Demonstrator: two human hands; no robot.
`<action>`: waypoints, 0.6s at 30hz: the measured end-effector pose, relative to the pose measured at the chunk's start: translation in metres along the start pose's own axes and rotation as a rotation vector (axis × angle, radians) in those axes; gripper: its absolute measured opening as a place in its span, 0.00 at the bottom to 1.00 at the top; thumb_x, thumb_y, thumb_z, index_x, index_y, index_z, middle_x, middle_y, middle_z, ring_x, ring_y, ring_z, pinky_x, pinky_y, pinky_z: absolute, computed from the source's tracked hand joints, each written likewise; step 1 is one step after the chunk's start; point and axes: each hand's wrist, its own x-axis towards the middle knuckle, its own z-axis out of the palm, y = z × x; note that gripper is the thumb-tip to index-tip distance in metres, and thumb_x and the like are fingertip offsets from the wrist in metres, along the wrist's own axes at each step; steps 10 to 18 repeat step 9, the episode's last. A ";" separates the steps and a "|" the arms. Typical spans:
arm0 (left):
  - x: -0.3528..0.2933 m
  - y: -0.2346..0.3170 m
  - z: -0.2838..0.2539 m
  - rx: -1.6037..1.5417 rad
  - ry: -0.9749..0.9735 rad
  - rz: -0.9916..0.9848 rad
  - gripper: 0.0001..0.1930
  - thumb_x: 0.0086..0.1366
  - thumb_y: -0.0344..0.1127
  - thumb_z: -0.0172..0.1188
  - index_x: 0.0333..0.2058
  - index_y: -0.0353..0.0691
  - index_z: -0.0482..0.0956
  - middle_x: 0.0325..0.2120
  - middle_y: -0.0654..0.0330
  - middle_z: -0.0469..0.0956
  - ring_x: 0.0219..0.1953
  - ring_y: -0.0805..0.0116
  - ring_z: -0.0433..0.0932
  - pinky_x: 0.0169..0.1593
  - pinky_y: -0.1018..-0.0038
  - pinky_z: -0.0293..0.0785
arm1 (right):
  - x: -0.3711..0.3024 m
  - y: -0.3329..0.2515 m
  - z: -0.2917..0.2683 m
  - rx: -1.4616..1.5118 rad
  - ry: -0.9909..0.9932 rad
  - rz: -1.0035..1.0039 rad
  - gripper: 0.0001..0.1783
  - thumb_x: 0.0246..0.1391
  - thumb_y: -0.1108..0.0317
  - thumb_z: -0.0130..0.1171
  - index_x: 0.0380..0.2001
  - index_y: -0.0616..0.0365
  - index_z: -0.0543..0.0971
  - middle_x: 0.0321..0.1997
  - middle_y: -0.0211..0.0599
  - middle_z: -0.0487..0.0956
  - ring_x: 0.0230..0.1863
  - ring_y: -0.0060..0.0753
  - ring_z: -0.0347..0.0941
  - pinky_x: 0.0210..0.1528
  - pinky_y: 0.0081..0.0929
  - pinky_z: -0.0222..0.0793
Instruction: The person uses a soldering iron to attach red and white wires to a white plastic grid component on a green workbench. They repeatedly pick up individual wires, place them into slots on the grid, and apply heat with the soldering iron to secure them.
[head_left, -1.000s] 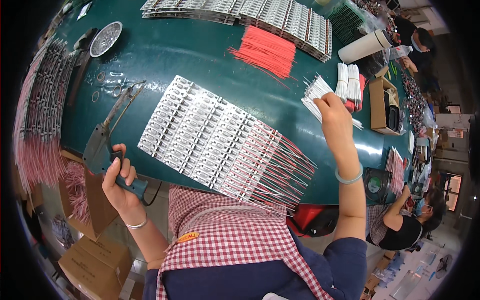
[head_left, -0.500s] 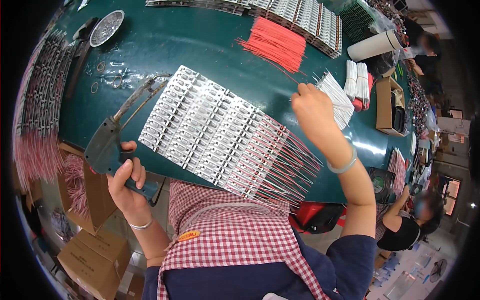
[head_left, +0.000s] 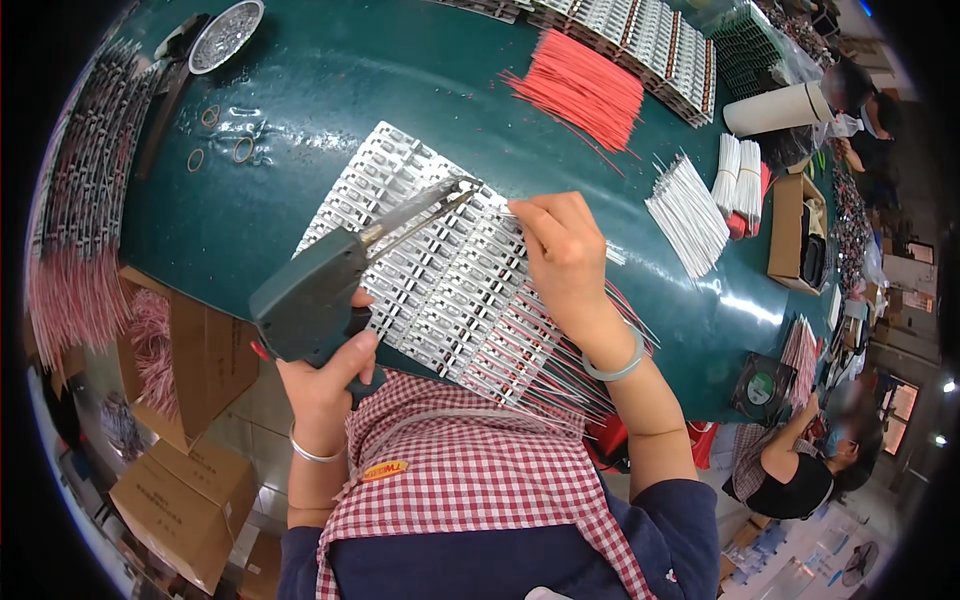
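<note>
My left hand [head_left: 328,378] is wrapped round the grip of a dark green soldering gun [head_left: 310,292]. Its metal tip reaches over the far right part of a slanted panel of silver metal parts [head_left: 400,165], arranged in rows. Close to the tip, my right hand [head_left: 565,250] pinches white wire at the panel's right edge; pale wire ends [head_left: 616,254] stick out beyond the hand. Red and white wires [head_left: 530,345] run from the panel's near right rows, partly under my right forearm. Whether the tip touches the panel is hard to tell.
A red wire pile [head_left: 580,85] and a white wire pile [head_left: 688,215] lie on the green table. Stacked panels [head_left: 640,50] stand at the back. Wired panels [head_left: 80,190] and a metal bowl [head_left: 226,38] are at left. Another person [head_left: 800,460] sits at right.
My right hand has come left from the white wire pile to the panel's edge, now with white wire. My left hand has swung the soldering gun right, its tip now over the panel.
</note>
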 end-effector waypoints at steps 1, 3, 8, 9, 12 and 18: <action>-0.003 -0.004 0.006 0.058 0.010 0.002 0.26 0.52 0.18 0.62 0.52 0.27 0.71 0.42 0.49 0.79 0.19 0.75 0.71 0.19 0.79 0.66 | -0.002 0.001 0.003 -0.007 0.002 -0.005 0.13 0.42 0.83 0.62 0.35 0.61 0.82 0.34 0.37 0.79 0.35 0.40 0.74 0.36 0.33 0.73; -0.007 -0.013 0.007 0.151 -0.012 0.020 0.24 0.54 0.17 0.63 0.52 0.28 0.73 0.41 0.51 0.80 0.20 0.77 0.71 0.20 0.80 0.65 | -0.005 0.002 0.008 -0.022 0.003 -0.008 0.13 0.44 0.83 0.65 0.35 0.60 0.83 0.34 0.38 0.80 0.35 0.41 0.75 0.36 0.34 0.74; -0.010 -0.030 0.003 0.460 -0.079 0.175 0.23 0.55 0.24 0.70 0.50 0.30 0.77 0.40 0.53 0.83 0.32 0.73 0.78 0.35 0.78 0.73 | -0.011 0.002 0.013 -0.052 -0.004 -0.016 0.14 0.43 0.83 0.65 0.36 0.59 0.83 0.35 0.38 0.81 0.36 0.41 0.76 0.36 0.34 0.74; -0.012 -0.030 0.005 0.499 -0.046 0.165 0.22 0.53 0.29 0.74 0.48 0.32 0.80 0.40 0.54 0.84 0.41 0.71 0.82 0.46 0.75 0.77 | -0.012 0.002 0.013 -0.057 -0.012 -0.021 0.14 0.43 0.83 0.65 0.36 0.59 0.83 0.35 0.38 0.81 0.36 0.41 0.76 0.36 0.34 0.74; -0.012 -0.030 0.005 0.499 -0.046 0.165 0.22 0.53 0.29 0.74 0.48 0.32 0.80 0.40 0.54 0.84 0.41 0.71 0.82 0.46 0.75 0.77 | -0.012 0.002 0.013 -0.057 -0.012 -0.021 0.14 0.43 0.83 0.65 0.36 0.59 0.83 0.35 0.38 0.81 0.36 0.41 0.76 0.36 0.34 0.74; -0.012 -0.030 0.005 0.499 -0.046 0.165 0.22 0.53 0.29 0.74 0.48 0.32 0.80 0.40 0.54 0.84 0.41 0.71 0.82 0.46 0.75 0.77 | -0.012 0.002 0.013 -0.057 -0.012 -0.021 0.14 0.43 0.83 0.65 0.36 0.59 0.83 0.35 0.38 0.81 0.36 0.41 0.76 0.36 0.34 0.74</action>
